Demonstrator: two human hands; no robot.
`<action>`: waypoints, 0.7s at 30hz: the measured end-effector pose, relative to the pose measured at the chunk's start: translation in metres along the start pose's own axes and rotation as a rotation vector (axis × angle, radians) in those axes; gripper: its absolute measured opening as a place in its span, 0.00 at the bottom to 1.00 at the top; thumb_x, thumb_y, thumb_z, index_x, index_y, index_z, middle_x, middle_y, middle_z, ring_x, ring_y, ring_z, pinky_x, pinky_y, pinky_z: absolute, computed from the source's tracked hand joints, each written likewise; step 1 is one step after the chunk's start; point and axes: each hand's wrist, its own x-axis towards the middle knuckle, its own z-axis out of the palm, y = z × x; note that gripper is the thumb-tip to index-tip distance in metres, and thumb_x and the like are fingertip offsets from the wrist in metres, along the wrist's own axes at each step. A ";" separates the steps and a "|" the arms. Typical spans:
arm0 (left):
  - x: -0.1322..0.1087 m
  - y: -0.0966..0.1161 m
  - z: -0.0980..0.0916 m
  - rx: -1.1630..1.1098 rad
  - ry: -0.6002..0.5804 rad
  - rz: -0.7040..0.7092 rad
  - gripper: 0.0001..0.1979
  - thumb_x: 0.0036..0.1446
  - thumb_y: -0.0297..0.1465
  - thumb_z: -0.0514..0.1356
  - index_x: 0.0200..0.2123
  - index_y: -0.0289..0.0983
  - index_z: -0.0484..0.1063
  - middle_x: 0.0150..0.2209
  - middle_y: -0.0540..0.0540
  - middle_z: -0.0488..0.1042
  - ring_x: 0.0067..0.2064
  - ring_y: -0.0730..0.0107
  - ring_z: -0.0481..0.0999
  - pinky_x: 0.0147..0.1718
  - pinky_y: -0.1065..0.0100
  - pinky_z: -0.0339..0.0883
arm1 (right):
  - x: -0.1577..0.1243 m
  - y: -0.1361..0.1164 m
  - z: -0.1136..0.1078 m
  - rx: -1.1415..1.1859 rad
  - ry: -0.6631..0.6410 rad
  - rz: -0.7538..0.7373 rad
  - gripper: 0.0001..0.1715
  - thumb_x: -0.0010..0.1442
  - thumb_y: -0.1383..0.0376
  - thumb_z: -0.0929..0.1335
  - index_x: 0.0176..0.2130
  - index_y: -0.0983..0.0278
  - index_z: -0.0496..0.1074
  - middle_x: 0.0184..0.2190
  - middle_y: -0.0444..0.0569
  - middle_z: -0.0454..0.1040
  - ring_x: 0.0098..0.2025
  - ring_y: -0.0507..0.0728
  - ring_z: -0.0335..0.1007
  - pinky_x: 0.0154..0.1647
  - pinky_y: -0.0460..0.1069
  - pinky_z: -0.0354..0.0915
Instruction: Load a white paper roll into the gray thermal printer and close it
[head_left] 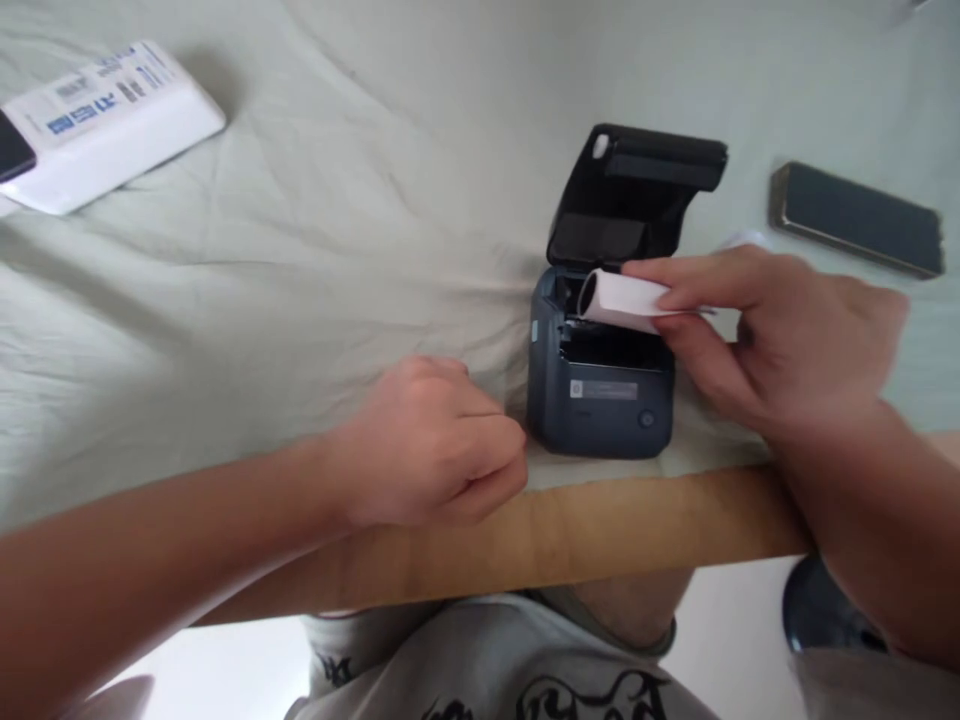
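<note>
A small dark grey printer (600, 395) sits near the table's front edge with its black lid (637, 190) tipped open towards the back. My right hand (772, 335) pinches a white paper roll (622, 300) and holds it lying sideways just above the printer's open compartment. My left hand (439, 445) rests on the cloth just left of the printer, fingers curled shut with nothing visible in them, not touching the printer.
A pale green cloth (337, 230) covers the table, whose wooden front edge (570, 535) shows. A white box with blue print (105, 120) lies far left. A dark phone (855, 217) lies at the right. My lap is below the edge.
</note>
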 end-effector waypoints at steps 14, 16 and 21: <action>0.001 -0.001 0.000 -0.095 0.128 -0.174 0.04 0.79 0.28 0.60 0.48 0.43 0.72 0.40 0.52 0.78 0.39 0.67 0.78 0.40 0.64 0.74 | 0.012 -0.013 0.008 0.292 -0.027 -0.241 0.09 0.78 0.63 0.74 0.41 0.53 0.80 0.48 0.40 0.90 0.48 0.55 0.91 0.48 0.55 0.89; -0.002 -0.002 0.004 -0.117 0.112 -0.204 0.20 0.80 0.35 0.60 0.70 0.39 0.72 0.62 0.37 0.81 0.61 0.56 0.85 0.57 0.57 0.84 | 0.010 -0.010 0.008 0.347 -0.065 -0.283 0.10 0.77 0.59 0.73 0.39 0.50 0.81 0.41 0.41 0.87 0.42 0.56 0.88 0.48 0.57 0.89; -0.012 -0.003 0.010 -0.070 -0.011 -0.197 0.37 0.73 0.42 0.71 0.81 0.57 0.68 0.87 0.32 0.58 0.81 0.23 0.74 0.70 0.31 0.82 | 0.004 -0.005 0.009 0.351 -0.041 -0.366 0.07 0.78 0.61 0.68 0.45 0.53 0.78 0.42 0.42 0.84 0.46 0.54 0.85 0.51 0.56 0.87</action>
